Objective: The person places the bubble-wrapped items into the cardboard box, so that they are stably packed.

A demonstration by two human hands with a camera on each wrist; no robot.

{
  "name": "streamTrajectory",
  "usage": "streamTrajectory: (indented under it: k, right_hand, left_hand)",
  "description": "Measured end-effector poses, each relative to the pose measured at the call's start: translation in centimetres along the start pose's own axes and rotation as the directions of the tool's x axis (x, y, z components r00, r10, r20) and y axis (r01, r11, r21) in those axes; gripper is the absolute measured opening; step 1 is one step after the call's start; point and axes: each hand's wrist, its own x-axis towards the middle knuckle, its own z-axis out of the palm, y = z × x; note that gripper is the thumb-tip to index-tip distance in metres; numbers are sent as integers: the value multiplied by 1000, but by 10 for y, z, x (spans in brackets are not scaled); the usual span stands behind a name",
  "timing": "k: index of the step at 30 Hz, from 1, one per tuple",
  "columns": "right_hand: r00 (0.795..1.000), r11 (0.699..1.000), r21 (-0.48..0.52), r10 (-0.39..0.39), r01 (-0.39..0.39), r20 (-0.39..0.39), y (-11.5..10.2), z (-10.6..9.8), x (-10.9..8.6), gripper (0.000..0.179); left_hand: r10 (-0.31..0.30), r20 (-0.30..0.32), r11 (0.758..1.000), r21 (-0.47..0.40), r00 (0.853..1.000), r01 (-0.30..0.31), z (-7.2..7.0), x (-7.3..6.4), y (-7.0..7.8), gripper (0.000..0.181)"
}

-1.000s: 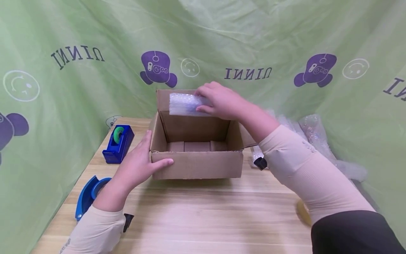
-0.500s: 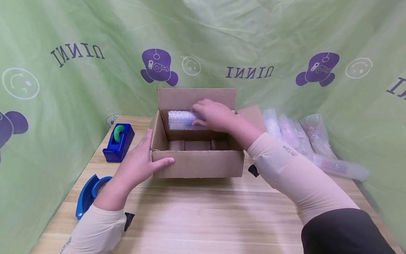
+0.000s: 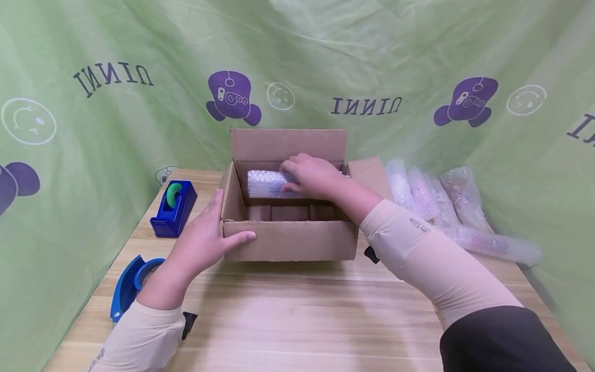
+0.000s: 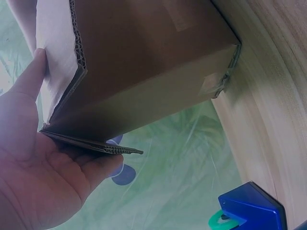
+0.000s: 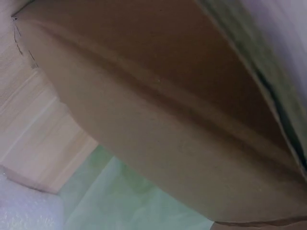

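Note:
An open cardboard box (image 3: 288, 243) stands on the wooden table, its back flap raised. My left hand (image 3: 202, 240) grips the box's near left corner, thumb on the front flap and fingers along the left side. In the left wrist view, the thumb and fingers of that left hand (image 4: 53, 167) lie against two flaps of the box (image 4: 144, 62). Inside the box, near its back wall, my right hand (image 3: 313, 175) holds a bubble-wrapped bundle (image 3: 265, 185) from above. What the wrap contains cannot be made out. In the right wrist view the box (image 5: 158, 134) hides the right hand.
A blue tape dispenser (image 3: 174, 214) with a green roll stands left of the box. Nearer, a blue tape cutter (image 3: 124, 289) lies partly behind the left wrist. Several bubble-wrapped bundles (image 3: 465, 196) lie at the right. A green printed curtain (image 3: 297, 62) hangs behind the table.
The right hand has lowered the bubble-wrapped bundle from above the box's back edge to down inside it. The left hand stays on the box corner.

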Motion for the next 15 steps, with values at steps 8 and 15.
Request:
streamTrajectory:
  k: [8,15]
  right_hand:
    - [1000,1000,-5,18,-18,-8,4,-4,-7,40]
    - [998,999,14,35,-35,-44,14,-21,-21,40]
  left_hand:
    - [7,-5,1000,-12,1000,-7,1,0,-1,130]
    - [6,-9,1000,-8,1000,-6,1,-1,-1,130]
